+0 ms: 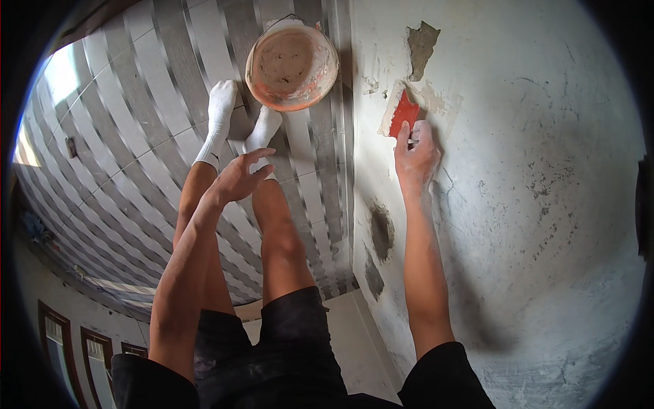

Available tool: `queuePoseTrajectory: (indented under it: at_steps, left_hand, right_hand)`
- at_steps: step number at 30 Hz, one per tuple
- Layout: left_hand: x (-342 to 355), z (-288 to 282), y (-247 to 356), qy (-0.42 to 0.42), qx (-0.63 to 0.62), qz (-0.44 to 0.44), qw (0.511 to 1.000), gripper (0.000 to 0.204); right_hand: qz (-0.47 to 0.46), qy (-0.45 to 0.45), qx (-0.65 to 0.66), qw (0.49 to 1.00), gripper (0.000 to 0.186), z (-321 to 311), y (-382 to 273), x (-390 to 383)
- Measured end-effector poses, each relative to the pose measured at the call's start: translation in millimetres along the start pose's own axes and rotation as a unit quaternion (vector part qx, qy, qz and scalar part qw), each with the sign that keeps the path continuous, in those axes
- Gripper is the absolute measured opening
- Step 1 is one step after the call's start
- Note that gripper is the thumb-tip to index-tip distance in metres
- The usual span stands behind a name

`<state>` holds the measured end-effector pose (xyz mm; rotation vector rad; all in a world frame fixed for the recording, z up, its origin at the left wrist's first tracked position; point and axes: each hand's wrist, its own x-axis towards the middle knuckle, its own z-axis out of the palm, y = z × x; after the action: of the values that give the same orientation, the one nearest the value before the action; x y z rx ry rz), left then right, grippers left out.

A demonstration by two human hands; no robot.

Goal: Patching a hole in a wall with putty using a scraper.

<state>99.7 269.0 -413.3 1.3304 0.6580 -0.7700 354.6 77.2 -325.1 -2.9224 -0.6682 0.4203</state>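
Note:
My right hand (417,155) grips a red plastic scraper (405,114) with a jagged edge and presses it to the wall (504,129). Pale filler (392,108) shows along the scraper's left side, over or beside a patch on the wall. In front of my legs hangs my left hand (240,177), its fingers apart and nothing in them. Beyond it on the floor stands a round orange bucket (325,87) with a wire handle, its inside coated with dried, pale residue. What the bucket holds, if anything, is hard to make out.
Just above the scraper is a bare grey patch (422,49) where the wall's coat has come off. Lower down are a dark hole (381,232) and another grey patch (374,278). My white-socked feet (220,105) are on the striped tile floor (136,123), close to the bucket.

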Motion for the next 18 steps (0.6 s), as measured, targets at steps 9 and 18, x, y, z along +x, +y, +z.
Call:
queuePoseTrajectory:
  at_steps: [9, 18]
  left_hand:
    - [1, -6, -12, 0.008, 0.011, -0.009, 1.0, 0.043]
    - [3, -7, 5, -0.012, -0.015, -0.035, 0.999, 0.045]
  right_hand:
    - [0.013, 0.019, -0.014, 1.0, 0.015, 3, 8, 9]
    - [0.069, 0.037, 0.013, 0.997, 0.015, -30, 16, -9]
